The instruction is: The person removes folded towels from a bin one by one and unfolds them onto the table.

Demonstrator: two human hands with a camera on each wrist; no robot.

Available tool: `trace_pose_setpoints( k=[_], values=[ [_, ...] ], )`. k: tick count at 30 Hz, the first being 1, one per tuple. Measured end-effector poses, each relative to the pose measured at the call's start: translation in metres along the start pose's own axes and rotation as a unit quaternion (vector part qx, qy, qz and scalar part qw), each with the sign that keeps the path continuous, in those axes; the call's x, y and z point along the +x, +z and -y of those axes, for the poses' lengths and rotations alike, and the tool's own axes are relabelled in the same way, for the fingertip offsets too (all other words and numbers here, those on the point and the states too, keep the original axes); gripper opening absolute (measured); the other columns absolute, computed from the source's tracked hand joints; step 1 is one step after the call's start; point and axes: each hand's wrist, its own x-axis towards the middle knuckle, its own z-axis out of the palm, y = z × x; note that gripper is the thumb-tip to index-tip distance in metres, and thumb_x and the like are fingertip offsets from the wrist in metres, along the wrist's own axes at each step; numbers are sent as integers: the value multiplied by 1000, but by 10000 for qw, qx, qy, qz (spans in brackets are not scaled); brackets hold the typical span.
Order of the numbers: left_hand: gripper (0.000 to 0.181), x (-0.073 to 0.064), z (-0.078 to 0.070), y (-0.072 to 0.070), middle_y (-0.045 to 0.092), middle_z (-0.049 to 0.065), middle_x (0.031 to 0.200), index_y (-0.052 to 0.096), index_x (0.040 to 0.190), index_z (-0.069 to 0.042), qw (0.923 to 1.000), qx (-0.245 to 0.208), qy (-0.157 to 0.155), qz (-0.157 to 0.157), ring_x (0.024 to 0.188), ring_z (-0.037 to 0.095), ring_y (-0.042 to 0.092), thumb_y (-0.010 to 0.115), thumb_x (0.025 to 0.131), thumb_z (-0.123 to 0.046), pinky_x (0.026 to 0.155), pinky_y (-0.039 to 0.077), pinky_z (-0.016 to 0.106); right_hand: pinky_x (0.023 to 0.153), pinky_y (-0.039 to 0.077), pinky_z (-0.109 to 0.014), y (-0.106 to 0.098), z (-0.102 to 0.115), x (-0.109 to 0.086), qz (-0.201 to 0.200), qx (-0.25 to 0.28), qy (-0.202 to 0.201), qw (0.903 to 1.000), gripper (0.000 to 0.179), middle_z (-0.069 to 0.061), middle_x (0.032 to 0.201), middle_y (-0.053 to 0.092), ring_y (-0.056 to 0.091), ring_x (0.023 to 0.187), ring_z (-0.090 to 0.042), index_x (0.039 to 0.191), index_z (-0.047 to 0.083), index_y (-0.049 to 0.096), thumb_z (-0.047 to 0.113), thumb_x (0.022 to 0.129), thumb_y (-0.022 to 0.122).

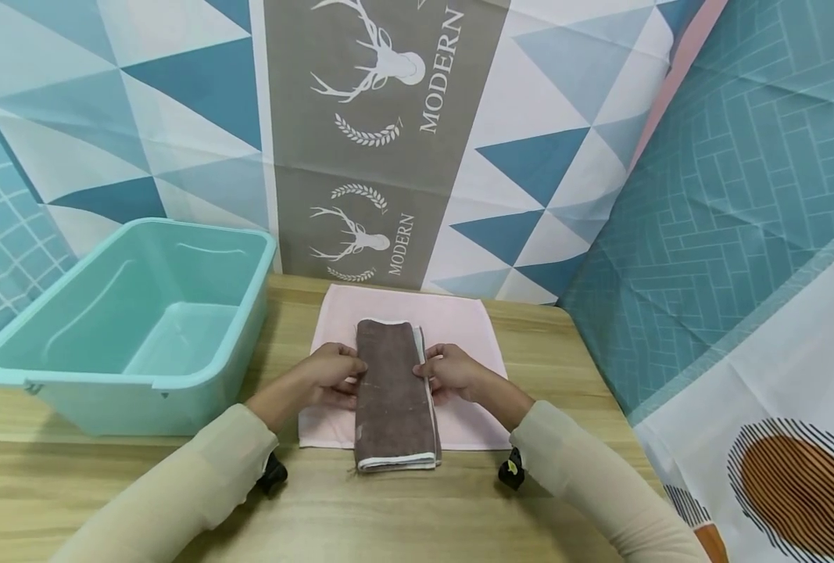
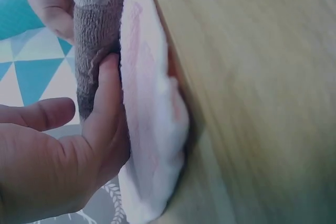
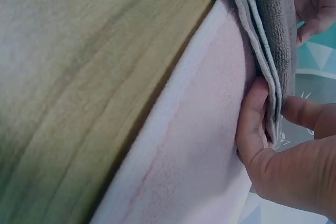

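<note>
A brown towel (image 1: 394, 391) with pale edges is folded into a long narrow strip, lying lengthwise over a flat pink towel (image 1: 462, 320). My left hand (image 1: 332, 374) holds its left long edge, thumb on top and fingers beneath. On the opposite edge, my right hand (image 1: 455, 369) pinches the layers between thumb and fingers. Stacked folds of the brown towel (image 3: 273, 24) show in the right wrist view, the right fingers tucked between it and the pink towel (image 3: 205, 93). In the left wrist view a pale patch marks the brown towel (image 2: 97, 35).
A large teal plastic bin (image 1: 270, 262) stands on the left of the wooden table (image 1: 388, 520), with nothing visible inside. Patterned cloth (image 1: 381, 148) hangs behind the table, and another cloth (image 1: 726, 234) covers the right side. The brown towel's near end extends past the pink towel.
</note>
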Motion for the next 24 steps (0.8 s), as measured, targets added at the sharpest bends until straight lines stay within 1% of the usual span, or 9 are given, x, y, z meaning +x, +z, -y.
trace_pose_setpoints(
  k=[3, 5, 9, 13, 15, 19, 21, 24],
  values=[
    [38, 2, 0, 5, 54, 14, 101, 35, 132, 0, 9999, -115, 55, -80, 68, 21, 61, 55, 100, -4, 57, 57, 37, 47, 52, -29, 1, 1, -1, -37, -36, -94, 9999, 24, -5, 70, 56, 58, 55, -15, 115, 1, 49, 6, 97, 64],
    [39, 4, -1, 9, 55, 12, 95, 34, 130, -1, 9998, -74, 121, -129, 65, 20, 60, 56, 99, -2, 54, 56, 35, 47, 51, -29, 0, 2, -4, -29, -28, -153, 9999, 23, -4, 67, 52, 55, 54, -15, 113, 1, 49, 5, 96, 64],
    [37, 4, -4, 19, 57, 9, 84, 35, 127, -2, 9994, 94, 240, -218, 61, 18, 57, 57, 97, 0, 50, 52, 31, 47, 50, -29, -5, 3, -10, 72, 106, -233, 9996, 20, -3, 66, 51, 54, 53, -13, 109, 3, 48, 5, 96, 63],
    [38, 2, -8, 32, 58, 10, 84, 37, 128, 0, 9992, 162, 304, -200, 65, 19, 58, 59, 97, 0, 50, 54, 29, 51, 50, -29, -18, 1, -20, 196, 228, -195, 9994, 17, -2, 69, 54, 55, 54, -12, 106, 5, 49, 5, 96, 62],
    [40, 1, -8, 39, 60, 11, 85, 37, 130, 0, 9991, 196, 335, -170, 65, 20, 60, 59, 97, 0, 51, 55, 29, 54, 50, -30, -27, -2, -25, 266, 264, -126, 9992, 18, -2, 75, 57, 56, 56, -13, 106, 5, 49, 5, 95, 63],
    [42, 2, -7, 55, 61, 12, 86, 39, 132, 1, 9989, 228, 389, -123, 67, 21, 62, 60, 96, -1, 51, 56, 30, 61, 53, -32, -45, -9, -33, 455, 243, -13, 9987, 22, -5, 88, 61, 62, 65, -14, 112, 4, 49, 6, 96, 63],
    [42, 3, -6, 64, 61, 13, 88, 39, 133, 1, 9990, 198, 405, -62, 68, 21, 62, 60, 97, -1, 51, 57, 31, 62, 55, -33, -54, -13, -37, 510, 194, 36, 9985, 26, -6, 92, 61, 63, 68, -15, 117, 2, 49, 7, 96, 63],
    [42, 5, -7, 78, 62, 14, 90, 40, 134, 1, 9989, 167, 435, 60, 69, 22, 63, 60, 97, -1, 52, 57, 31, 61, 55, -34, -69, -18, -44, 506, 79, 93, 9986, 35, -9, 97, 60, 61, 67, -15, 127, 1, 45, 8, 97, 62]
  ],
)
